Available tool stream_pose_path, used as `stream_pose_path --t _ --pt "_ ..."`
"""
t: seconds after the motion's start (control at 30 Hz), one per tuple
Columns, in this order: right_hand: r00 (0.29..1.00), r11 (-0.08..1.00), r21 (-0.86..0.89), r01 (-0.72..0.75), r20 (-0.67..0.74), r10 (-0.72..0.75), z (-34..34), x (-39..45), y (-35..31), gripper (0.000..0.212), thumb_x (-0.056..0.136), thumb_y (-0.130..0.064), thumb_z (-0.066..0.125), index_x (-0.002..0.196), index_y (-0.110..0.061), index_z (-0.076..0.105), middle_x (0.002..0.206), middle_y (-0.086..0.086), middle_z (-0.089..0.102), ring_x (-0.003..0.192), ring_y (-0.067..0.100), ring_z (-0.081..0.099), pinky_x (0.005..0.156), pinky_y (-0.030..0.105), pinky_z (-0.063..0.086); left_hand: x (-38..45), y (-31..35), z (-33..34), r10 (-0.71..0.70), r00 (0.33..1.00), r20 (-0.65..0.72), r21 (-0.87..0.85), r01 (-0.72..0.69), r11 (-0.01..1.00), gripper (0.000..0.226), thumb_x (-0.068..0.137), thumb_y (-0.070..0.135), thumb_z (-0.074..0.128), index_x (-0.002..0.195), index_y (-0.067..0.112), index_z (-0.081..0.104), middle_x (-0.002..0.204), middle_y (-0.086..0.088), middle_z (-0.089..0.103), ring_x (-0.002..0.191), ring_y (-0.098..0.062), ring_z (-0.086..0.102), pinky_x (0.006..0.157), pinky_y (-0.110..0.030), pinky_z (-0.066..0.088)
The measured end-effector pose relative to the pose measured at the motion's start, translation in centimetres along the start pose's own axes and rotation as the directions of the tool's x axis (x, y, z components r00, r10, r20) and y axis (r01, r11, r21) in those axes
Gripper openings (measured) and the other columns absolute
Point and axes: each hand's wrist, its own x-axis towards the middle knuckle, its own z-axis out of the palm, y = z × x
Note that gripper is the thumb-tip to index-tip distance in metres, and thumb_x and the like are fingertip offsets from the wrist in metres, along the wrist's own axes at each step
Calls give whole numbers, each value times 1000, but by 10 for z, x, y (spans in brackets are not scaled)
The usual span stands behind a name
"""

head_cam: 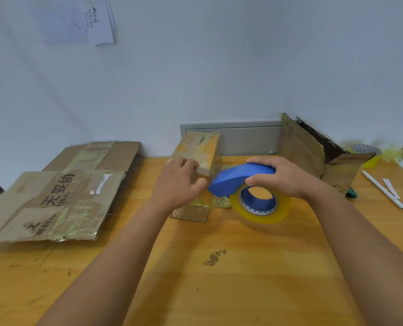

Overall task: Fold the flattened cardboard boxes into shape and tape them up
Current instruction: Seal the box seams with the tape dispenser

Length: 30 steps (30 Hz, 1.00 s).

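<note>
The left hand (pixel 180 182) grips the small cardboard box (pixel 199 177) at mid-tabletop, fingers curled over its top edge and thumb against its right side, near the blue dispenser. The box stands upright, wrapped in yellowish tape, with one flap (pixel 191 214) lying flat on the wood towards the near side. The right hand (pixel 281 176) grasps the blue tape dispenser (pixel 238 181) from above, fingers wrapped over its curved cover and thumb tucked under it. The dispenser's front end touches or nearly touches the right side of the small box; the exact contact is hidden by the left thumb. Below the right hand hangs the roll of clear yellowish tape (pixel 261 208), resting on the tabletop (pixel 231 278) just right of the box.

Well to the left lies a stack of flattened cardboard boxes (pixel 61 194), printed with black characters and streaked with old tape, reaching to the far left edge of the tabletop. To the far right, behind the right hand, a larger open cardboard box (pixel 313 151) stands against the wall. Right of it lie a white pen (pixel 383 189) and a small white strip beside it. A grey panel (pixel 243 137) is set in the wall behind the small box, and sheets of paper (pixel 78 20) hang on the wall at upper left.
</note>
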Motion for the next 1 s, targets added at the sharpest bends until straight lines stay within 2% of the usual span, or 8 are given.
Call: stream_pose_path --t 0.27,0.43,0.5,0.6,0.7,0.77,0.9,1.0 --pt "999 999 -20 -36 -11 36 -4 8 -11 62 61 -72 66 117 -44 67 112 -22 65 102 5 63 87 28 49 0 4 -7 -48 998 41 -50 50 997 62 81 57 39 130 22 56 120 2 55 109 -15 48 84 -29 39" --pt "988 950 -295 -107 75 135 18 1 3 65 69 -63 71 129 -39 62 124 -14 59 107 11 58 89 30 48 0 4 -6 -73 995 70 -55 77 996 64 81 61 41 131 24 55 126 1 54 114 -16 46 90 -32 43" --pt "990 974 -180 -136 -46 130 18 -8 13 57 68 -63 69 121 -43 62 122 -13 60 100 5 58 78 24 46 -1 5 -4 -70 996 51 -21 71 997 66 81 67 44 130 25 54 125 1 54 113 -17 46 91 -32 44" --pt "961 981 -80 -177 -228 155 15 -11 24 71 63 -68 66 128 -40 59 120 -11 56 101 10 56 77 27 43 0 11 2 -73 997 1 70 72 995 79 77 84 38 122 22 56 118 0 55 113 -20 46 101 -38 41" --pt "907 981 -39 -188 -390 159 27 -7 33 69 76 -59 73 138 -33 54 121 -10 52 106 17 53 84 33 45 6 26 9 -121 991 -63 169 130 977 95 76 93 19 115 16 57 113 -5 59 117 -25 51 120 -46 19" --pt "851 979 20 -201 -492 184 38 -3 35 68 79 -55 75 139 -30 53 119 -9 53 104 17 52 84 33 44 8 37 14 -155 983 -103 243 176 954 92 81 88 19 115 11 57 115 -10 60 120 -29 52 121 -48 11" --pt "792 978 82 -193 -575 205 57 9 35 71 79 -57 73 140 -30 52 114 -8 56 99 18 54 77 33 43 10 46 21 -194 972 -130 253 222 942 51 93 55 43 114 9 52 115 -12 59 117 -31 52 122 -49 11" --pt "769 979 73 -193 -608 197 67 17 35 71 79 -58 72 140 -29 50 115 -6 58 103 23 57 78 35 45 7 42 24 -173 976 -132 251 201 947 46 93 49 49 115 9 51 115 -11 58 116 -29 52 122 -46 12"
